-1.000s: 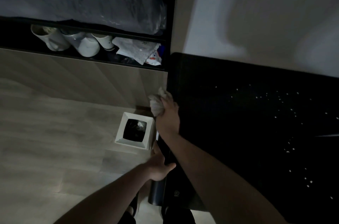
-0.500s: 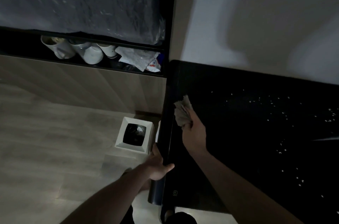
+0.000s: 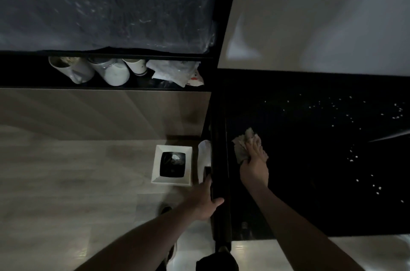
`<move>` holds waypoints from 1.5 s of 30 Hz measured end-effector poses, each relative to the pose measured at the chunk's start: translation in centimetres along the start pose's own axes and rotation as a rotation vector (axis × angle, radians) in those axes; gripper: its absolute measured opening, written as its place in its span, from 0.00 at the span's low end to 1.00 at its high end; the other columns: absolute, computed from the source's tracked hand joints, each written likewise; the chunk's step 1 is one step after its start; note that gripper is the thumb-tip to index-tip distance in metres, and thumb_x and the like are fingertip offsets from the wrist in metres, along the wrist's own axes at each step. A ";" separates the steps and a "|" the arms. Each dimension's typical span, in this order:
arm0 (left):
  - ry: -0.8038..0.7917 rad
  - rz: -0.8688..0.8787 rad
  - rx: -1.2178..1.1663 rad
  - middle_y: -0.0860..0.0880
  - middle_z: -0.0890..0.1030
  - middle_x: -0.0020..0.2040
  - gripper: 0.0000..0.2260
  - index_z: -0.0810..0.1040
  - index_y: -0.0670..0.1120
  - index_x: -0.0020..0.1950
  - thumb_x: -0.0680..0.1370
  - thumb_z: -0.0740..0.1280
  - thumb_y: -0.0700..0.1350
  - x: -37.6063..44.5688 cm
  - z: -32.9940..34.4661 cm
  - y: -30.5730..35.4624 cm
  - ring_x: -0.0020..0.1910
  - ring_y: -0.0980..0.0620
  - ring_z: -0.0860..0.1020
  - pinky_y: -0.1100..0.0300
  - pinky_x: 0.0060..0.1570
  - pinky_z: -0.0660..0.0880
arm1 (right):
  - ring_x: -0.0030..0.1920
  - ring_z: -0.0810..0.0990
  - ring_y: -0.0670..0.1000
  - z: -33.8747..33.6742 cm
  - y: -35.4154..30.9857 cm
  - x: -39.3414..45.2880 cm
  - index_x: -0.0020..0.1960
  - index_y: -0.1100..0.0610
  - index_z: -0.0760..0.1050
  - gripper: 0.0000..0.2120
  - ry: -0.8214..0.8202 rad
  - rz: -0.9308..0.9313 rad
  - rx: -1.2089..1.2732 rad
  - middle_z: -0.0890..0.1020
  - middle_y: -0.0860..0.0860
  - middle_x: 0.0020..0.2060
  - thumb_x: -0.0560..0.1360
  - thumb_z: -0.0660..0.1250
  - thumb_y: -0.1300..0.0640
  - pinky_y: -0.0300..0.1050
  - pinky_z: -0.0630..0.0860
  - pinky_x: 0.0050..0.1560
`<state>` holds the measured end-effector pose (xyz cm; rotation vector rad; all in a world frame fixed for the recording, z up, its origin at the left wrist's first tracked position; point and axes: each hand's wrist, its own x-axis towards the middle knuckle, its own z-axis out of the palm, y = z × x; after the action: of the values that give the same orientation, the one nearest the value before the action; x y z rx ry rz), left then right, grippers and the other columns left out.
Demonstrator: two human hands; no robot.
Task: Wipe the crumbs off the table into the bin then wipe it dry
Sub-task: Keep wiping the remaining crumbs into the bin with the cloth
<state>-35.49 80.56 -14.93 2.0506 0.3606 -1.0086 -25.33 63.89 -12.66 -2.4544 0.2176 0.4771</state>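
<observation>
The black table [image 3: 310, 193] fills the right half of the head view. White crumbs [image 3: 352, 157] are scattered over its far and right parts. My right hand [image 3: 255, 160] presses a crumpled light cloth [image 3: 243, 144] onto the table top near its left edge. My left hand [image 3: 206, 202] grips that left edge, thumb on top. A white square bin [image 3: 172, 167] with a dark liner stands on the floor just left of the table, with a pale scrap inside.
A dark shelf behind holds white mugs [image 3: 111, 71] and a crumpled wrapper [image 3: 175, 73]. A wooden panel [image 3: 99, 113] stands below it. A white wall [image 3: 321, 15] backs the table. Something pale [image 3: 204, 160] hangs between bin and table edge. Light wood floor [image 3: 66, 182] lies at left.
My right hand with the cloth moved right, from beyond the table's left edge above the bin back onto the table top. My left hand kept its hold on the edge.
</observation>
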 end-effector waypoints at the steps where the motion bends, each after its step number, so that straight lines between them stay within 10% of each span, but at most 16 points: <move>1: -0.003 0.010 0.007 0.47 0.70 0.79 0.39 0.52 0.56 0.85 0.79 0.70 0.58 -0.1 -0.3 -0.6 0.74 0.45 0.73 0.53 0.71 0.72 | 0.83 0.50 0.46 0.9 -1.0 -0.7 0.81 0.41 0.57 0.33 0.004 0.006 0.035 0.53 0.42 0.83 0.80 0.57 0.63 0.54 0.54 0.82; 9: -0.029 0.015 0.038 0.47 0.74 0.76 0.36 0.58 0.53 0.84 0.80 0.70 0.56 -1.5 -2.1 -1.4 0.72 0.47 0.75 0.60 0.64 0.71 | 0.59 0.82 0.46 2.8 -7.1 -3.9 0.75 0.40 0.70 0.29 -0.152 -0.038 0.376 0.81 0.44 0.65 0.80 0.56 0.63 0.41 0.81 0.56; 15: 0.080 0.029 0.120 0.44 0.57 0.84 0.46 0.45 0.48 0.86 0.79 0.71 0.59 -1.7 -0.7 2.7 0.82 0.45 0.60 0.55 0.77 0.62 | 0.46 0.79 0.27 -4.3 -2.7 -4.0 0.77 0.48 0.70 0.25 0.014 0.096 0.540 0.82 0.41 0.58 0.83 0.57 0.65 0.22 0.74 0.43; 19: 0.162 -0.038 0.215 0.41 0.41 0.85 0.52 0.39 0.49 0.85 0.76 0.72 0.63 -1.1 1.3 7.0 0.84 0.39 0.47 0.45 0.81 0.56 | 0.50 0.80 0.30 -10.4 4.0 -3.8 0.77 0.46 0.69 0.26 0.097 0.156 0.516 0.81 0.42 0.61 0.82 0.59 0.64 0.33 0.79 0.57; 23: 0.183 -0.081 0.382 0.43 0.33 0.84 0.57 0.36 0.50 0.85 0.72 0.72 0.68 0.1 3.7 11.5 0.82 0.30 0.39 0.37 0.81 0.50 | 0.52 0.77 0.31 -16.6 11.0 -3.2 0.78 0.46 0.68 0.27 0.168 0.158 0.431 0.79 0.44 0.66 0.82 0.59 0.64 0.21 0.72 0.46; 32: 0.174 -0.207 0.544 0.41 0.24 0.80 0.63 0.28 0.50 0.82 0.71 0.76 0.66 1.6 7.1 15.0 0.79 0.24 0.34 0.31 0.79 0.51 | 0.70 0.75 0.48 -28.0 24.8 1.4 0.80 0.36 0.58 0.36 0.377 0.143 0.245 0.73 0.43 0.75 0.80 0.59 0.65 0.49 0.73 0.70; 38: 0.179 -0.223 0.549 0.42 0.23 0.79 0.65 0.26 0.51 0.81 0.70 0.77 0.65 1.8 7.4 15.3 0.79 0.25 0.35 0.32 0.79 0.51 | 0.82 0.55 0.56 -29.5 32.9 6.0 0.82 0.48 0.58 0.33 0.235 0.279 -0.097 0.54 0.48 0.83 0.77 0.55 0.55 0.61 0.57 0.79; 45: 0.173 -0.223 0.536 0.44 0.22 0.79 0.66 0.26 0.52 0.81 0.69 0.79 0.63 2.0 7.3 15.3 0.79 0.25 0.34 0.32 0.79 0.52 | 0.82 0.48 0.61 -23.5 28.4 6.5 0.84 0.49 0.53 0.36 0.193 0.417 -0.152 0.48 0.51 0.84 0.78 0.61 0.59 0.64 0.44 0.79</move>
<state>-29.65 65.03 -10.83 2.6365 0.4520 -1.1542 -20.17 26.82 -13.26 -2.6076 0.8114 0.4423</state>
